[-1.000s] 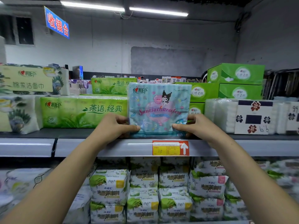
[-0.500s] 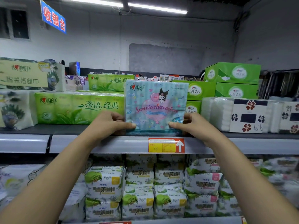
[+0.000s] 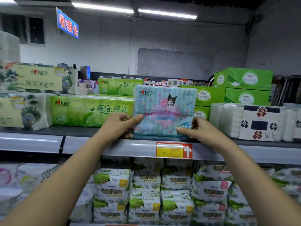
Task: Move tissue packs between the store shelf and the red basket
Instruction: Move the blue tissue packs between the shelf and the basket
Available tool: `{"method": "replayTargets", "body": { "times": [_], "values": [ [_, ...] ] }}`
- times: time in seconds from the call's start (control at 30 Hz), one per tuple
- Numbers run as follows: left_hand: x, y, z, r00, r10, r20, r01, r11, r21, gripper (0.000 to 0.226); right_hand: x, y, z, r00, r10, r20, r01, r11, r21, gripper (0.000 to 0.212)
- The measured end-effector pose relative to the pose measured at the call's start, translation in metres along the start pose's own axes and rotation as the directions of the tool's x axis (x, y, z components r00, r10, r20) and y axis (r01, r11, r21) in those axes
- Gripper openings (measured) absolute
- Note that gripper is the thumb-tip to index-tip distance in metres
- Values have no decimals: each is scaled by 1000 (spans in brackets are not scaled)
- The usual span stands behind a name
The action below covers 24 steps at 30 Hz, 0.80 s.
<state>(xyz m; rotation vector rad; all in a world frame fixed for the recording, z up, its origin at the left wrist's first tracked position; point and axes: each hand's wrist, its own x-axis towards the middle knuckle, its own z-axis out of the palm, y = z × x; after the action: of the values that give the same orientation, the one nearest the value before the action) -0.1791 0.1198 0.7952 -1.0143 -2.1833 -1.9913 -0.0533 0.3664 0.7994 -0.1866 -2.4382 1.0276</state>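
Note:
A pale blue tissue pack (image 3: 164,110) printed with cartoon characters and a pink heart stands upright at the front of the top shelf (image 3: 97,145). My left hand (image 3: 120,123) grips its lower left edge, thumb across the front. At the pack's lower right edge my right hand (image 3: 197,130) grips it the same way. The red basket is out of view.
Green tissue packs (image 3: 91,110) lie left of the blue pack, green boxes (image 3: 244,86) and white cotton pads (image 3: 247,122) to its right. Stacked green-and-white packs (image 3: 145,193) fill the shelf below. A red and yellow price tag (image 3: 174,150) is fixed to the shelf's front rail.
Both hands keep their hold on the blue pack at the shelf front. The view has shifted slightly; the pack stays about where it was.

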Motion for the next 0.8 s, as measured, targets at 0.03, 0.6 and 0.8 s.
{"method": "replayTargets", "body": {
  "times": [0.03, 0.6, 0.8],
  "values": [
    [0, -1, -1, 1000, 11, 15, -11, 1000, 7, 55, -1, 0, 0, 1000, -6, -16, 6, 1000, 3, 85],
    [-3, -5, -10, 983, 40, 181, -45, 999, 24, 23, -15, -8, 4, 979, -196, -48, 188, 973, -133, 41],
    [-7, 2, -12, 978, 38, 206, -56, 995, 85, 21, -19, -13, 4, 981, -193, -32, 185, 966, -180, 36]
  ]
}}
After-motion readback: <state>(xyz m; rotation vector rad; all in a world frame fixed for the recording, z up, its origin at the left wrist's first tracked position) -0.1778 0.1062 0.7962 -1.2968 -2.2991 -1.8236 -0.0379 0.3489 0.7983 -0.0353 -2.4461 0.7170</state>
